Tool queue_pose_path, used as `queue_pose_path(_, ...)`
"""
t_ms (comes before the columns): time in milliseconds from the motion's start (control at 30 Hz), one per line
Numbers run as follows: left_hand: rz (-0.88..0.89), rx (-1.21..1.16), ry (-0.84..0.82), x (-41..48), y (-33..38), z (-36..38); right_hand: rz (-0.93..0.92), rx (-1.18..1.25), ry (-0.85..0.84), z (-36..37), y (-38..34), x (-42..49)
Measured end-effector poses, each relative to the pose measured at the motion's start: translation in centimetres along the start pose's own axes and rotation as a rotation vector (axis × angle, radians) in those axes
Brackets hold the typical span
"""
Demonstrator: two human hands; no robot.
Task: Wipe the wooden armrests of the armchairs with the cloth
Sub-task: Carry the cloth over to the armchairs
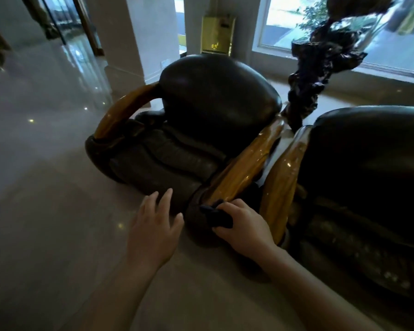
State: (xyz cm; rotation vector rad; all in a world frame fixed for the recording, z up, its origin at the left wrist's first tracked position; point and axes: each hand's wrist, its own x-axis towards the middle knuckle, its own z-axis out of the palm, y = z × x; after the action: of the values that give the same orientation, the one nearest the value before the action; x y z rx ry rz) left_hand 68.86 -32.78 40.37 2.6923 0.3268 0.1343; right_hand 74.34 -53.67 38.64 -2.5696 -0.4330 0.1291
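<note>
A dark cloth [214, 215] is clutched in the right hand [243, 226], the fingers curled tightly over it so that only a bunched fold shows at the front. Cloth and hand are pressed against the near end of a wooden armrest [245, 163], just where the glossy amber wood meets the rounded dark leather front of the arm. The left hand [153, 225] holds nothing — its fingers are spread loosely and it hovers just beside the same leather arm front, over the floor; whether it touches the leather cannot be told.

The armrest being touched belongs to the left armchair [215, 96], a low seat of dark leather with a domed backrest and a ribbed seat cushion. On its far side a second curved armrest [120, 115] of the same amber wood is seen. Just to the right stands another armchair [373, 158], its own wooden armrest [283, 177] running parallel to the first, a narrow gap between them.

Behind that gap a dark, gnarled sculpture [316, 75] rises — its detail is blurred. The chairs stand on a pale polished floor [46, 163], with a white column [120, 32] and a window [292, 22] behind.
</note>
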Motion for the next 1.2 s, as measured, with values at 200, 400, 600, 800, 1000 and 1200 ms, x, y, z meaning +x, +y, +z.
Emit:
queue_pose_path(200, 0.123, -0.033, -0.143, 5.2, 1.5, 4.0, 0.196, 0.007, 0.017, -0.7, 3.9, -1.1)
queue_pose_path(400, 0.270, -0.010, -0.289, 12.1, 1.6, 7.7, 0.505, 0.076, 0.034, 0.3, 6.4, -1.1)
queue_pose_path(600, 0.393, 0.072, -0.419, 16.6, 2.1, 12.2, 0.733, 0.214, 0.082, 2.4, 9.1, -1.3)
queue_pose_path(800, 0.420, 0.118, -0.433, 21.6, 5.0, 17.7, 0.861, 0.402, 0.161, 3.7, 14.6, 1.1)
queue_pose_path(1000, 0.387, 0.126, -0.396, 27.6, 8.1, 25.2, 0.914, 0.619, 0.334, 4.5, 23.0, 6.9)
queue_pose_path(1200, 0.457, 0.180, -0.357, 33.1, 9.0, 33.2, 0.874, 0.725, 0.450, 5.8, 30.4, 13.6)
